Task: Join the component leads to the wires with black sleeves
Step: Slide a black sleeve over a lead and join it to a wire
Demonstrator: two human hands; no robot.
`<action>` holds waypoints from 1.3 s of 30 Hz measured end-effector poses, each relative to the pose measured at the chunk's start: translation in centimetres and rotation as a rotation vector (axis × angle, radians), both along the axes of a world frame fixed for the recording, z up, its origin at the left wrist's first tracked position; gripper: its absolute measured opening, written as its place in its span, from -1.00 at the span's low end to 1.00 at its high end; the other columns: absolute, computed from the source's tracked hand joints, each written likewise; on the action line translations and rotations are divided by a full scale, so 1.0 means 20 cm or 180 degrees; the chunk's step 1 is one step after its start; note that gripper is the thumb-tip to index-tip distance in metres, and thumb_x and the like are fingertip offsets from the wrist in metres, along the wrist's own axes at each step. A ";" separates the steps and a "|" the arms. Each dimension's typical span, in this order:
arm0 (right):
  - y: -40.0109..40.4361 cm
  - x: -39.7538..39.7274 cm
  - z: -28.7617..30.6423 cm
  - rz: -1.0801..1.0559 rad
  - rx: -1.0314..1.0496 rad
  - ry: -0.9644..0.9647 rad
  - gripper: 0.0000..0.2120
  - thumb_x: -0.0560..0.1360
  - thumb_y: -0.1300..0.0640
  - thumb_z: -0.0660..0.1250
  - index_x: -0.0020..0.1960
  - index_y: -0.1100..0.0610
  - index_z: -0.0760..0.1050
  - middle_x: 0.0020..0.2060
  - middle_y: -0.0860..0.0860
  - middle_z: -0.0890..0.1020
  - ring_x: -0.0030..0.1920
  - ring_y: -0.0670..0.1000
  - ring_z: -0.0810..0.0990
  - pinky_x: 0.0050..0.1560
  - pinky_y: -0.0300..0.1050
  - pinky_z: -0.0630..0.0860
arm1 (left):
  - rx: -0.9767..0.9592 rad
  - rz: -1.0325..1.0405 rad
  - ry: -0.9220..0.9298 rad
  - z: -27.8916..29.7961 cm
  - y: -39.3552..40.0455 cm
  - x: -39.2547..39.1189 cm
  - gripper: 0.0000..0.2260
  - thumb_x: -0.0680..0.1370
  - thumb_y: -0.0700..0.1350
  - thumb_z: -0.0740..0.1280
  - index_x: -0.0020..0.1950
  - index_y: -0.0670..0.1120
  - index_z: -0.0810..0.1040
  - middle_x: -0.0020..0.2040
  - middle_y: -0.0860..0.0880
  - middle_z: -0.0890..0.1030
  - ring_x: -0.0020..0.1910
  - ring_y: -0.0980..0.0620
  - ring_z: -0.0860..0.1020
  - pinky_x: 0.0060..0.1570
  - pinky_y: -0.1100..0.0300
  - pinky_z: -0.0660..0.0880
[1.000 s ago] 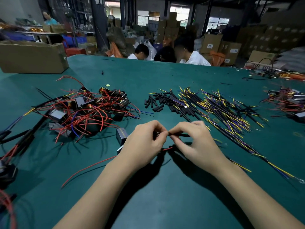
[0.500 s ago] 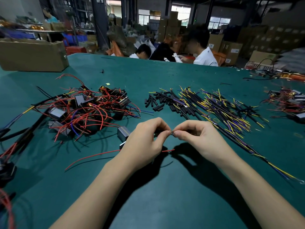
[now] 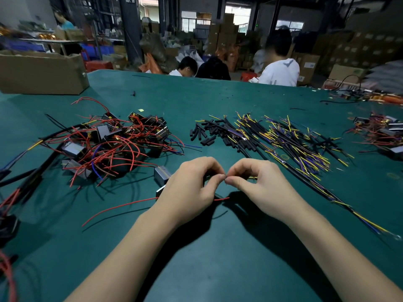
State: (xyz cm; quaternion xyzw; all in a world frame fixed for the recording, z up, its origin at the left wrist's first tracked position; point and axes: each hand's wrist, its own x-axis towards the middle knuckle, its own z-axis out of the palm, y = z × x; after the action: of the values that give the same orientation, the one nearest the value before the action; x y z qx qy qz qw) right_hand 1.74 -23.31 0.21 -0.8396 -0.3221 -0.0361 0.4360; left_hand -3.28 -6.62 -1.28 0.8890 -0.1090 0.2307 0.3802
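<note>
My left hand and my right hand meet fingertip to fingertip over the green table. The left pinches a thin red component lead; the right pinches the end of a black-sleeved wire with a yellow tip. The joint itself is hidden between the fingertips. A small grey box component lies just left of my left hand, and its other red lead trails across the table. Loose black sleeves lie further back.
A tangle of box components with red wires sits at left. A spread of black, yellow and purple wires lies at right, with another pile at the far right edge. A cardboard box stands back left. People sit beyond the table.
My hands have drawn closer, fingertips now touching. The black sleeved piece seen between them earlier is now mostly hidden under my right hand's fingers. A person in the background has sat up.
</note>
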 end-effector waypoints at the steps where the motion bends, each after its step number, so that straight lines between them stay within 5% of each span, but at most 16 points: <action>1: 0.00 -0.01 0.00 -0.0020 -0.0333 -0.0392 -0.90 0.46 0.14 0.42 -0.20 -0.01 0.57 -0.30 -0.11 0.63 -0.24 -0.07 0.57 -0.07 -0.14 0.46 | 0.0031 0.0041 0.0062 0.00 0.00 0.00 -0.95 0.53 -0.07 0.32 -0.13 0.06 0.54 -0.23 0.18 0.56 -0.21 0.17 0.50 -0.14 0.07 0.50; 5: 0.02 -0.01 0.00 -0.0259 -0.1373 -0.2249 -0.90 0.49 0.14 0.34 -0.19 0.09 0.59 -0.29 -0.05 0.57 -0.32 0.06 0.52 -0.13 -0.03 0.39 | 0.0077 0.0320 0.0333 0.00 -0.03 0.01 -0.92 0.54 -0.03 0.29 -0.16 0.07 0.52 -0.24 0.17 0.57 -0.22 0.11 0.50 -0.10 0.07 0.50; 8: 0.04 -0.02 0.00 -0.0363 -0.1778 -0.2986 -0.90 0.42 0.23 0.38 -0.26 0.10 0.53 -0.35 0.01 0.53 -0.35 0.08 0.51 -0.22 -0.05 0.42 | -0.0089 0.0521 0.0495 0.02 -0.05 0.02 -0.91 0.53 -0.04 0.29 -0.17 0.05 0.52 -0.23 0.11 0.60 -0.19 0.01 0.54 -0.06 0.02 0.51; 18: 0.12 -0.04 -0.02 -0.0808 -0.1732 -0.3317 -0.82 0.31 0.29 0.42 -0.26 0.14 0.43 -0.35 0.06 0.46 -0.38 0.10 0.45 -0.36 -0.08 0.34 | -0.0441 0.0497 0.0583 0.05 -0.04 0.01 -0.91 0.54 -0.06 0.30 -0.16 0.01 0.56 -0.22 0.06 0.62 -0.17 0.00 0.57 -0.08 0.01 0.52; 21: 0.12 -0.04 -0.03 -0.0815 -0.1287 -0.2981 -0.91 0.40 0.24 0.39 -0.24 0.16 0.49 -0.32 0.06 0.51 -0.38 0.09 0.45 -0.31 -0.07 0.37 | -0.0661 0.0509 0.0469 0.05 -0.03 0.01 -0.90 0.54 -0.09 0.33 -0.18 0.01 0.56 -0.27 0.04 0.62 -0.24 0.03 0.55 -0.12 0.05 0.52; 25: 0.09 -0.04 -0.03 -0.0676 -0.0455 -0.1033 -0.90 0.51 0.12 0.36 -0.01 0.11 0.59 -0.16 -0.05 0.62 -0.20 -0.01 0.56 -0.13 -0.11 0.47 | -0.0772 0.0331 0.0283 0.05 -0.03 0.01 -0.89 0.53 -0.16 0.34 -0.18 0.01 0.53 -0.28 0.09 0.60 -0.23 0.05 0.56 -0.12 0.11 0.50; 30: 0.04 0.00 -0.02 -0.0343 0.0637 0.0408 -0.85 0.49 0.19 0.37 -0.24 0.07 0.63 -0.38 -0.05 0.63 -0.37 -0.16 0.49 -0.26 -0.28 0.43 | -0.0718 0.0144 0.0228 0.05 -0.01 0.01 -0.93 0.51 -0.20 0.37 -0.17 -0.07 0.57 -0.27 0.13 0.60 -0.24 0.20 0.56 -0.15 0.37 0.45; 33: 0.03 0.00 -0.01 -0.0189 0.0885 0.0726 -0.85 0.49 0.21 0.38 -0.24 0.07 0.62 -0.41 -0.10 0.61 -0.39 -0.19 0.48 -0.27 -0.38 0.43 | -0.0842 0.0084 0.0322 0.06 -0.01 0.01 -0.91 0.51 -0.18 0.38 -0.20 -0.04 0.57 -0.26 0.09 0.63 -0.25 0.19 0.57 -0.16 0.37 0.45; 36: 0.03 0.00 -0.01 -0.0083 0.0984 0.0840 -0.86 0.49 0.23 0.38 -0.21 0.06 0.62 -0.39 -0.11 0.61 -0.36 -0.19 0.50 -0.24 -0.41 0.43 | -0.1029 0.0043 0.0464 0.07 -0.01 0.00 -0.88 0.54 -0.13 0.34 -0.19 -0.10 0.58 -0.24 -0.03 0.67 -0.20 -0.04 0.61 -0.10 0.06 0.55; 39: 0.03 0.00 -0.01 0.0012 0.1019 0.0853 -0.87 0.49 0.27 0.38 -0.18 0.08 0.62 -0.39 -0.13 0.61 -0.34 -0.19 0.50 -0.22 -0.41 0.44 | -0.1112 0.0052 0.0450 0.07 -0.01 0.00 -0.90 0.55 -0.16 0.32 -0.14 -0.08 0.60 -0.25 0.00 0.66 -0.22 0.03 0.62 -0.06 0.00 0.56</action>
State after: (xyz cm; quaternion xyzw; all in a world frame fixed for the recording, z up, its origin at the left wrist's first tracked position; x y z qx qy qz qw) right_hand 1.79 -22.77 -0.02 -0.7562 -0.2530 0.0261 0.6029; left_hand -3.32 -6.82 0.14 0.8244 -0.0331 0.1861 0.5335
